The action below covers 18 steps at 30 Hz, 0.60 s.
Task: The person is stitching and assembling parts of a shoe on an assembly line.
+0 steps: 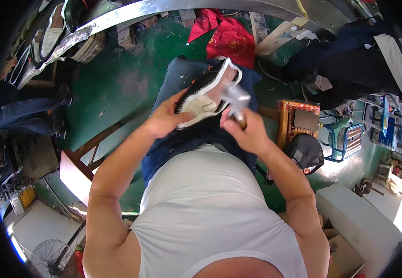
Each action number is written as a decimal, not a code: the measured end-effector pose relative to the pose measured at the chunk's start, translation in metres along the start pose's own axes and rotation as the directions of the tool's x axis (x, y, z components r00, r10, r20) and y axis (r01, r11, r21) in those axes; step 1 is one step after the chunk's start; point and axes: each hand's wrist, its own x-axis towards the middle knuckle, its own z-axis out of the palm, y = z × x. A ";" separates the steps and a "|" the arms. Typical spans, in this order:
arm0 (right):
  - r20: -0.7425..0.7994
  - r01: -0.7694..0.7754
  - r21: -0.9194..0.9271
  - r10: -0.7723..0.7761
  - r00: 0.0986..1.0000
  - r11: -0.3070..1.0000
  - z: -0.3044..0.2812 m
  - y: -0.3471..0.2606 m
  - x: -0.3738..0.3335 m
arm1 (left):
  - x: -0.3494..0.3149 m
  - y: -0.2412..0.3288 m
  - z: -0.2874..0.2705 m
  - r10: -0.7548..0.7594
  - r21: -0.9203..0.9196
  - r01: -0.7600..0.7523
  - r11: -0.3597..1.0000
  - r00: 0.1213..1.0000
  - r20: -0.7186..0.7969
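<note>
Right now, from my distant post, I look down on two bare hands working over a lap in dark blue trousers [168,155]. My left grip [166,118] is closed round one end of a black shoe [203,89], with the thumb lying on the pale part of the sole and the fingers along the black upper. The shoe is held tilted above the lap, sole turned up towards my view, its far end pointing away and to the right. I make out light stitching along the edge of the upper, a white rim, and a sole that is cream near the hand and pinkish brown further off.

My right grip [247,132] is wrapped round the brown handle of a hammer [237,96]. Its metal head is blurred and overlaps the right side of the shoe in my view; whether the two touch, I cannot tell.

Beyond the knees, a red cloth [231,44] lies on the green floor [127,78], and past it runs the metal edge of a counter [159,8], with a light-soled shoe [51,34] at its left end. On my right I see a beaded seat [284,125] and a green chair [338,136]; at lower left, a wire fan [50,255]
</note>
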 end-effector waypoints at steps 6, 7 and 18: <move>-0.203 0.139 0.811 0.050 0.978 0.568 0.012 0.022 0.068 | 0.026 -0.059 0.043 0.121 0.116 -0.109 0.987 0.987 -0.107; -0.168 0.063 0.881 0.186 0.968 0.469 0.016 0.023 0.074 | 0.028 -0.061 0.047 0.114 0.175 -0.089 0.981 0.984 -0.136; -0.226 0.036 0.877 0.345 0.911 0.479 0.054 0.030 0.089 | 0.036 -0.078 0.044 0.078 0.195 -0.058 0.979 0.992 -0.096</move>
